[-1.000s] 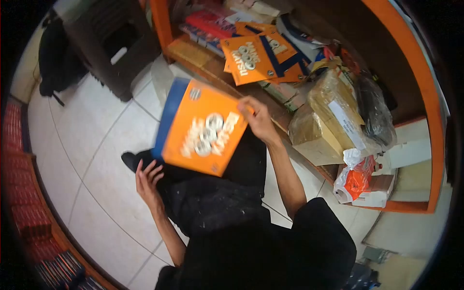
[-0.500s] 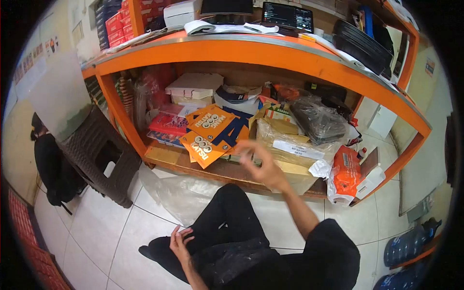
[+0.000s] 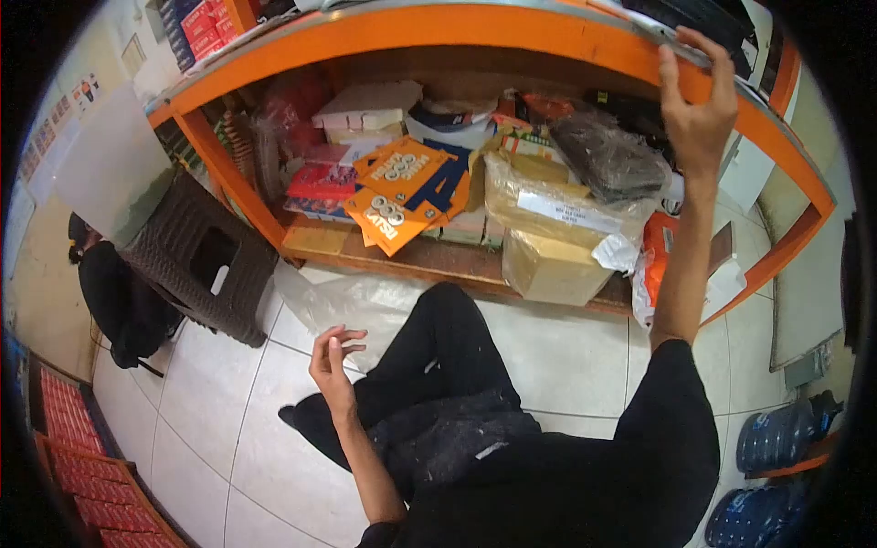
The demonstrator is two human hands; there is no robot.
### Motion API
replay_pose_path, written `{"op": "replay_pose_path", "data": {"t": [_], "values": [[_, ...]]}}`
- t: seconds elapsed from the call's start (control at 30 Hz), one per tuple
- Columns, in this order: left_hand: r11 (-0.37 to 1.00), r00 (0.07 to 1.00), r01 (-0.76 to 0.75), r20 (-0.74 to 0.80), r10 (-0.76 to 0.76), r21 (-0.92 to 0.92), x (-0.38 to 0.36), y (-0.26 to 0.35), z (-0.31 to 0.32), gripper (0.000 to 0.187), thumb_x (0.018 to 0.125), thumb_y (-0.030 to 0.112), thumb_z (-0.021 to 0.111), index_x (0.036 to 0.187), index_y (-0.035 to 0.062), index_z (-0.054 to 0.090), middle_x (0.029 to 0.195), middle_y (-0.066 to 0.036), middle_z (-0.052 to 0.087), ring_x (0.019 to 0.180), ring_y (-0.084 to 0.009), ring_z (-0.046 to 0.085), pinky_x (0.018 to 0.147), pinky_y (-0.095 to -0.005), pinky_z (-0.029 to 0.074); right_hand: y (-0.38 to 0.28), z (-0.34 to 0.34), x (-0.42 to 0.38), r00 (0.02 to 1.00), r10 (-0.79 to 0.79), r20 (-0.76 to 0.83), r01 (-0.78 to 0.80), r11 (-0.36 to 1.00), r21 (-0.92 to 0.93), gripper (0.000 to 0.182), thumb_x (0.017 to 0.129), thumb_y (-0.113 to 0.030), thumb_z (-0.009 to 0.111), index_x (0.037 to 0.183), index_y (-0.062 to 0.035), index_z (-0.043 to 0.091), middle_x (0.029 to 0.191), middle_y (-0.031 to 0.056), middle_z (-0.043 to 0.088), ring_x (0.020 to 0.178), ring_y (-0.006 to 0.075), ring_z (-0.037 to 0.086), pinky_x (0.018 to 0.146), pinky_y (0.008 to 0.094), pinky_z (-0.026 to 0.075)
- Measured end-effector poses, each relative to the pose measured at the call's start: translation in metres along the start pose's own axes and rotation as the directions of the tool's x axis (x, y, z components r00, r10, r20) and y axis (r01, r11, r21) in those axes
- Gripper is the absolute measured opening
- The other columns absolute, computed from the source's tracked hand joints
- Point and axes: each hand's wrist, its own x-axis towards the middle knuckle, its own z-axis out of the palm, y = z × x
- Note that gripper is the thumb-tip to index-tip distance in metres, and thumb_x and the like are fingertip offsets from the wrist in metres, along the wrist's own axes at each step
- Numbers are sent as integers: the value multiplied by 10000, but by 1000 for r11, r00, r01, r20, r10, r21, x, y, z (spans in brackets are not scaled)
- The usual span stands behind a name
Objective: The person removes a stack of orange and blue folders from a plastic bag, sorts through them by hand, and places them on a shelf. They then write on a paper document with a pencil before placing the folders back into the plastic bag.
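Observation:
My right hand [image 3: 700,110] is raised at the right, thumb and fingers apart, overlapping the orange front edge of the counter [image 3: 438,38]; nothing shows in it. Over my bent leg [image 3: 448,338] hovers my left hand [image 3: 334,367], its fingers loosely curled and apart, with nothing between them. On the low shelf in front of me lie orange printed sheets [image 3: 395,194] in a fanned pile. Right of them sits a plastic-wrapped package [image 3: 557,205] with a white label, and on it a dark bundle in clear plastic [image 3: 614,157].
A brown woven stool [image 3: 206,256] carrying a translucent container [image 3: 114,173] stands at left, near a black bag [image 3: 128,297]. Clear plastic sheeting [image 3: 343,306] lies on the tiles. Blue water jugs [image 3: 776,440] are at lower right, red boxes [image 3: 68,411] at lower left.
My right hand has moved from before the shelf up and right to the counter edge. My left hand has risen slightly off my leg. The view has tilted down.

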Motion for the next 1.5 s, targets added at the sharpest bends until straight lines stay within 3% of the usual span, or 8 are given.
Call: {"op": "replay_pose_path", "data": {"t": [0.23,0.57,0.77,0.83,0.9,1.03,1.23,1.5], "values": [[998,998,-54,-11,54,-31,18,12,-2,211,977,150,463,1018,-25,575,900,-135,633,817,-225,648,660,-331,547,30,-15,12,963,-252,93,259,963,-73,227,811,-118,684,1015,-43,617,935,115,643,868,285,620,767,362,476],[676,733,-677,178,657,292,265,222,133,310,938,272,561,1109,18,604,974,-78,634,864,-174,588,754,-315,469,-35,82,58,881,-13,473,-143,946,291,281,860,-294,611,958,-32,636,889,170,662,845,321,653,712,433,512],[490,918,-392,297,263,779,383,249,224,839,662,561,729,1120,-112,526,1073,-348,598,1048,-420,600,906,-440,470,-38,195,105,617,208,759,-146,978,-149,230,845,-206,598,927,-11,690,947,188,686,918,342,670,781,426,546],[251,891,-407,322,319,878,382,241,235,926,579,469,773,1207,-124,438,1065,-343,605,1056,-407,601,914,-443,474,-26,226,99,610,244,754,-137,970,-203,212,837,-182,600,931,-18,696,982,192,683,937,327,670,781,413,549],[438,955,-296,274,115,849,365,262,232,902,586,332,768,1228,-153,359,942,-301,645,745,-332,686,601,-359,566,-18,238,92,658,246,712,-137,968,-209,219,804,-139,605,952,-7,697,1024,207,672,962,333,663,793,421,547],[677,854,-501,434,287,538,348,252,187,588,750,177,667,1145,-66,304,705,-170,595,533,-220,600,432,-335,474,-28,191,115,621,176,763,-198,978,-64,281,727,-148,685,889,79,653,868,230,676,815,380,669,730,416,543],[682,807,-589,281,519,432,199,211,128,584,797,7,450,1356,63,290,1029,-240,549,911,-276,584,844,-402,450,-63,94,81,931,190,311,-331,799,503,184,773,-113,654,757,62,603,545,136,591,495,154,569,475,278,432],[688,747,-658,150,647,307,122,148,124,621,734,-53,417,1350,27,423,1236,-163,487,1123,-269,490,1020,-399,357,-83,71,12,825,358,437,-536,250,807,142,959,-121,508,990,17,523,765,73,612,656,113,604,571,241,481]]}}
